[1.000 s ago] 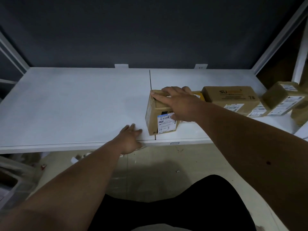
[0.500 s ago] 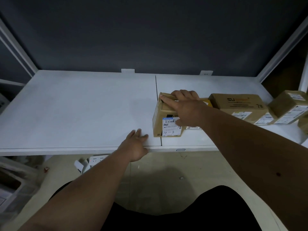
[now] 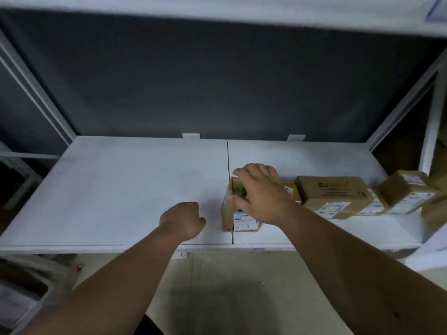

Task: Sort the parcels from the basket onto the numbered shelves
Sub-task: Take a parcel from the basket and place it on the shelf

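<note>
A small brown cardboard parcel (image 3: 228, 215) with a white label marked "1-3" stands on the white shelf (image 3: 121, 189), just right of the shelf's middle seam. My right hand (image 3: 261, 192) arches over its top, fingers curled on the far edge and thumb against its left front corner. To the left of the parcel, my left hand (image 3: 183, 220) rests on the shelf near the front edge. It is closed in a fist with nothing in it.
Right of the small parcel lie a yellow packet (image 3: 289, 187), a larger brown box (image 3: 333, 194) and another labelled box (image 3: 408, 189). An upper shelf (image 3: 217, 10) runs overhead. A basket (image 3: 29, 286) sits on the floor at lower left. White uprights (image 3: 433, 117) frame the right side.
My left hand went from flat on the shelf edge to a fist further onto the shelf. My right hand has risen to arch over the parcel. The view has tilted up.
</note>
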